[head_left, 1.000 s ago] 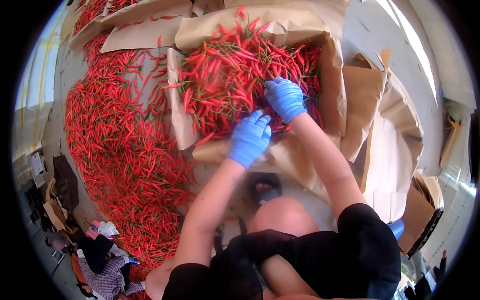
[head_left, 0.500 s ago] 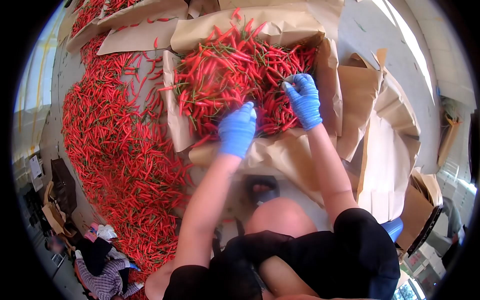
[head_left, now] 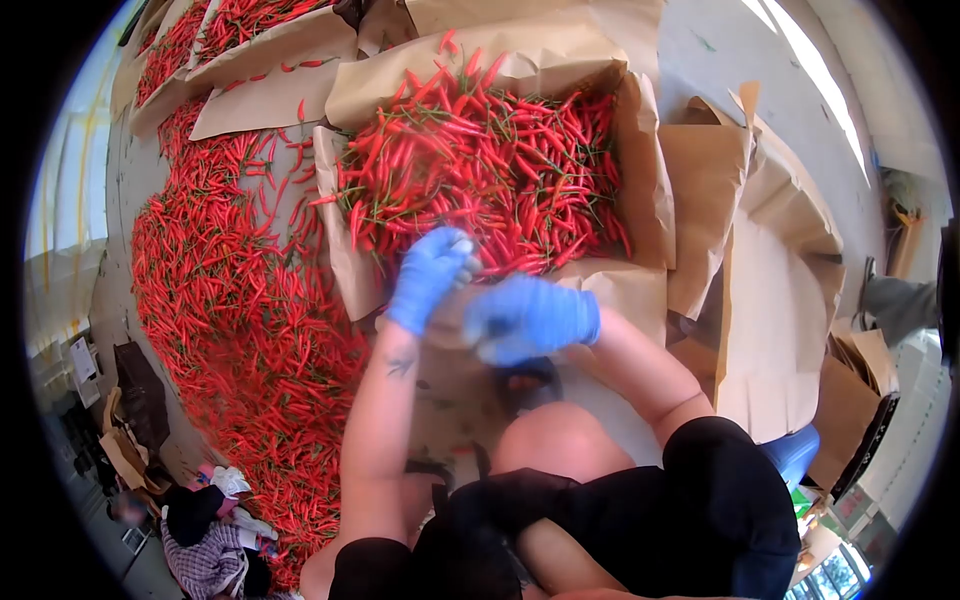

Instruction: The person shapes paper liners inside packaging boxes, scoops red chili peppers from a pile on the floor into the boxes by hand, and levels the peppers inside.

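Observation:
Red chili peppers [head_left: 500,175] with green stems fill a box lined with brown paper [head_left: 645,170] in front of me. My left hand [head_left: 430,280], in a blue glove, is over the box's near left corner. Its fingers are curled closed, and whatever they may hold is too small to make out. My right hand [head_left: 530,318], also gloved in blue, is low beside it at the near edge of the box. Motion smears its fingers.
A wide heap of chili peppers [head_left: 240,320] covers the floor to the left. Another paper-lined box of peppers [head_left: 250,25] stands at the far left. Empty brown-paper-lined cartons [head_left: 770,310] are on the right. Another person [head_left: 205,545] sits at the lower left.
My right hand has come away from the peppers at the box's right side, moving down and left towards my left hand. My left hand has shifted slightly left.

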The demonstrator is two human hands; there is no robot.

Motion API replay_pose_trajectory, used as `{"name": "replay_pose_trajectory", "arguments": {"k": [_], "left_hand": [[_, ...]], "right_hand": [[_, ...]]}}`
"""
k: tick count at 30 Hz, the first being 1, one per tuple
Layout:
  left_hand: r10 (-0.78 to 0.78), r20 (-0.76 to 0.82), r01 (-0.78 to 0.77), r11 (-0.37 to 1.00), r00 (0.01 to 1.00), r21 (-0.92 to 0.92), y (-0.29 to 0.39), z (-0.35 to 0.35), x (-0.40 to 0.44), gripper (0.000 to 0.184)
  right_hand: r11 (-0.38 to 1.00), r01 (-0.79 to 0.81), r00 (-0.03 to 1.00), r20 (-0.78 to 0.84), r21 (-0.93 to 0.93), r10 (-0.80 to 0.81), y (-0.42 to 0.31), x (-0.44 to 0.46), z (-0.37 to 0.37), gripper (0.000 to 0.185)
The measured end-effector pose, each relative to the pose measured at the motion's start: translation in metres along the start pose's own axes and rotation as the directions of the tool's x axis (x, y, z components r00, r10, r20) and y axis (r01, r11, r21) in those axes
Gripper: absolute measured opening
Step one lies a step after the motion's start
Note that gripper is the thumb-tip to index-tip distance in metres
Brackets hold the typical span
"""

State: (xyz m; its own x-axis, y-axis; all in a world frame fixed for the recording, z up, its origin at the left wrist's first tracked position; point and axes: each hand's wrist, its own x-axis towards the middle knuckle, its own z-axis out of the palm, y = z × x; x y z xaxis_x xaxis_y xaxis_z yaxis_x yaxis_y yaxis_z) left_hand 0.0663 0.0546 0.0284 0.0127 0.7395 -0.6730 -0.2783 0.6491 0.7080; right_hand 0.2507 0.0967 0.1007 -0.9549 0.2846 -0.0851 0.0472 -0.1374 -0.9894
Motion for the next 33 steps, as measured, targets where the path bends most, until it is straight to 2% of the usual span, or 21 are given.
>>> {"name": "replay_pose_trajectory", "arguments": {"k": [1, 3, 4, 5, 6, 8, 9, 12, 13, 14, 15, 16, 18, 19, 20, 22, 25, 28, 30, 32, 33], "left_hand": [[0.019, 0.027, -0.020, 0.999, 0.999, 0.039, 0.001, -0.016, -0.016, 0.010], [0.037, 0.041, -0.046, 0.971, 0.998, 0.236, 0.012, -0.037, -0.054, 0.011], [-0.077, 0.210, -0.028, 0.891, 0.975, 0.453, 0.018, -0.052, -0.069, 0.015], [-0.118, 0.399, -0.294, 0.498, 0.909, 0.816, 0.016, -0.059, -0.077, 0.029], [-0.323, 0.444, -0.371, 0.263, 0.836, 0.891, 0.031, -0.045, -0.091, 0.038], [-0.521, 0.228, -0.360, -0.166, 0.822, 0.918, 0.049, -0.001, -0.102, 0.035], [-0.482, 0.223, -0.331, -0.150, 0.847, 0.932, 0.049, 0.010, -0.096, 0.034], [-0.218, 0.255, -0.279, -0.086, 0.942, 0.956, 0.047, 0.043, -0.050, 0.029], [-0.014, 0.314, -0.314, -0.019, 0.949, 0.949, 0.045, 0.054, -0.038, 0.026], [0.193, 0.348, -0.362, 0.038, 0.917, 0.932, 0.043, 0.062, -0.026, 0.024], [0.439, 0.412, -0.426, -0.072, 0.798, 0.902, 0.030, 0.068, -0.003, 0.026], [0.641, 0.464, -0.453, -0.197, 0.611, 0.870, 0.013, 0.069, 0.021, 0.029], [0.647, 0.566, -0.336, -0.456, 0.511, 0.824, 0.002, 0.063, 0.052, 0.036], [0.587, 0.497, -0.321, -0.384, 0.638, 0.866, 0.000, 0.056, 0.063, 0.041], [0.532, 0.418, -0.208, -0.410, 0.737, 0.888, -0.002, 0.044, 0.072, 0.040], [0.391, 0.380, -0.181, -0.459, 0.838, 0.870, 0.020, 0.036, 0.054, 0.039], [0.404, 0.407, -0.173, -0.502, 0.819, 0.847, 0.015, 0.023, 0.055, 0.038], [0.425, 0.397, -0.161, -0.491, 0.814, 0.856, 0.014, 0.024, 0.055, 0.038], [0.432, 0.389, -0.156, -0.481, 0.814, 0.862, 0.013, 0.025, 0.054, 0.038], [0.440, 0.389, -0.157, -0.476, 0.810, 0.865, 0.012, 0.025, 0.056, 0.038], [0.452, 0.388, -0.160, -0.463, 0.803, 0.872, 0.011, 0.025, 0.056, 0.037]], "right_hand": [[1.000, 0.003, 1.000, 0.000, 0.006, -0.003, 0.003, -0.001, 0.000, 0.015], [0.932, 0.032, 0.993, -0.095, -0.362, -0.071, 0.010, -0.002, -0.010, 0.026], [0.920, -0.367, 0.930, -0.068, -0.134, 0.361, -0.011, 0.003, -0.033, 0.031], [0.899, -0.188, 0.957, -0.281, -0.395, 0.077, 0.018, 0.005, -0.044, 0.025], [0.879, -0.292, 0.886, -0.453, -0.376, 0.100, 0.023, 0.013, -0.057, 0.021], [0.668, -0.399, 0.787, -0.609, -0.628, -0.103, 0.058, 0.035, -0.083, 0.015], [0.601, -0.514, 0.778, -0.627, -0.612, 0.028, 0.070, 0.042, -0.094, 0.020], [0.510, -0.470, 0.777, -0.612, -0.721, -0.148, 0.092, 0.042, -0.106, 0.030], [0.500, -0.464, 0.802, -0.586, -0.732, -0.115, 0.085, 0.038, -0.108, 0.037], [0.509, -0.494, 0.784, -0.614, -0.706, -0.090, 0.078, 0.036, -0.109, 0.038], [0.464, -0.502, 0.789, -0.607, -0.730, -0.101, 0.076, 0.033, -0.112, 0.039], [0.419, -0.509, 0.792, -0.599, -0.752, -0.112, 0.075, 0.031, -0.116, 0.040], [0.365, -0.494, 0.830, -0.553, -0.789, -0.073, 0.081, 0.032, -0.128, 0.043], [0.345, -0.524, 0.832, -0.554, -0.779, 0.012, 0.069, 0.035, -0.127, 0.045], [0.323, -0.552, 0.827, -0.553, -0.769, 0.096, 0.063, 0.037, -0.125, 0.046], [0.279, -0.550, 0.833, -0.541, -0.787, 0.116, 0.063, 0.040, -0.125, 0.048], [0.277, -0.566, 0.824, -0.528, -0.776, 0.205, 0.054, 0.039, -0.121, 0.048], [0.310, -0.609, 0.792, -0.578, -0.730, 0.194, 0.059, 0.040, -0.118, 0.043], [0.262, -0.602, 0.794, -0.601, -0.754, 0.092, 0.072, 0.044, -0.112, 0.038], [0.036, -0.645, 0.760, -0.636, -0.763, 0.131, 0.075, 0.053, -0.110, 0.036], [0.010, -0.638, 0.764, -0.630, -0.770, 0.140, 0.070, 0.056, -0.108, 0.035]]}}
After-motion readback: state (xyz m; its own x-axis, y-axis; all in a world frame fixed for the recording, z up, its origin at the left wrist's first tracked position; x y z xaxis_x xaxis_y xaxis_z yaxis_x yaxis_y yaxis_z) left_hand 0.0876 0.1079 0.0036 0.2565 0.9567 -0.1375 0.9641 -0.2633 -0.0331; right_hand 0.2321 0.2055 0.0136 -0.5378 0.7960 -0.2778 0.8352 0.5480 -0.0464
